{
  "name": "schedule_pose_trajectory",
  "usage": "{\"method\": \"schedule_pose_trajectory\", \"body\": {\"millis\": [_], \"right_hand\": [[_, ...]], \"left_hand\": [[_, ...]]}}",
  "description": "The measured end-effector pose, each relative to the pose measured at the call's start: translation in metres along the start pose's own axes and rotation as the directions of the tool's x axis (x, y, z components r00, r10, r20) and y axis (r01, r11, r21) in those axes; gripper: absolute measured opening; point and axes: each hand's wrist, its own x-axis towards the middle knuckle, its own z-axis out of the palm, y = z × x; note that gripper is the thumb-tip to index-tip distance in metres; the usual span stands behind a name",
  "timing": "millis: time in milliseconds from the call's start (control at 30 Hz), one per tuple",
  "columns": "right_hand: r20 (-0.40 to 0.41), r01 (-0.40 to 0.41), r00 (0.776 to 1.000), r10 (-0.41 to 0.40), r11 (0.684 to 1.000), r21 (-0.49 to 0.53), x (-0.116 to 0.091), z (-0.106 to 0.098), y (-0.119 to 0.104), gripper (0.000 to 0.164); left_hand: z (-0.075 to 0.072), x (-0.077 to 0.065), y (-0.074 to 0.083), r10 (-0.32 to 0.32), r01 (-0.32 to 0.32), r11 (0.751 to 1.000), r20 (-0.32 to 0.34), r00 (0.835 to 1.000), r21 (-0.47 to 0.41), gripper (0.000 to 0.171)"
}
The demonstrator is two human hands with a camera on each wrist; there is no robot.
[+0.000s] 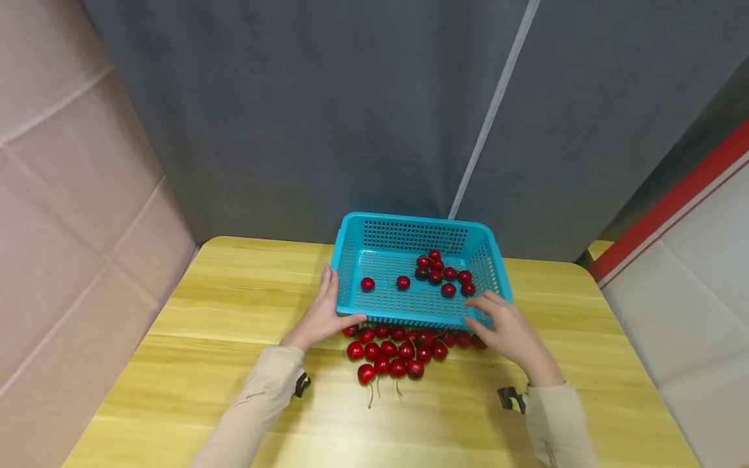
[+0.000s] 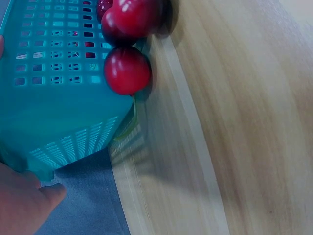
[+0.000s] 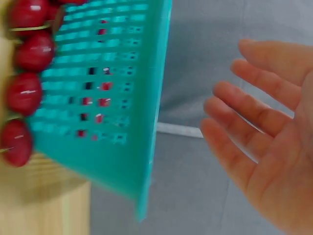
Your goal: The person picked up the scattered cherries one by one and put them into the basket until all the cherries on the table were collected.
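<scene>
A turquoise plastic basket [image 1: 421,224] stands at the table's far side with several dark red cherries [image 1: 435,277] inside. My left hand [image 1: 320,318] is at its front left corner, fingers straight along the left side and thumb stretched along the front rim. In the left wrist view, part of that hand [image 2: 22,203] shows beside the basket's corner. My right hand [image 1: 508,328] hovers by the front right corner, fingers spread and holding nothing; the right wrist view shows it [image 3: 274,132] apart from the rim. More cherries [image 1: 389,349], some with stems, lie clustered along the basket's front.
The wooden table [image 1: 222,325] has a grey curtain [image 1: 310,130] behind it. A pale padded wall [image 1: 76,195] rises on the left. At the right is a white panel [image 1: 702,260] with a red border.
</scene>
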Motion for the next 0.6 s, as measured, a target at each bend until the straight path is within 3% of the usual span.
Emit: {"method": "schedule_pose_trajectory", "body": {"millis": [333, 467, 600], "right_hand": [[0.038, -0.172, 0.985, 0.171, 0.984, 0.034, -0.054, 0.024, 0.015, 0.025], [0.046, -0.233, 0.972, 0.232, 0.972, 0.022, -0.067, 0.033, 0.025, 0.035], [0.022, -0.237, 0.971, 0.237, 0.971, 0.033, -0.073, 0.044, 0.033, 0.045]], "left_hand": [[0.0, 0.001, -0.001, -0.001, 0.001, 1.0, 0.003, 1.0, -0.002, 0.12], [0.0, 0.001, -0.001, 0.004, -0.004, 1.0, 0.0, 1.0, 0.002, 0.12], [0.0, 0.0, -0.001, 0.0, 0.0, 1.0, -0.002, 1.0, 0.0, 0.119]]}}
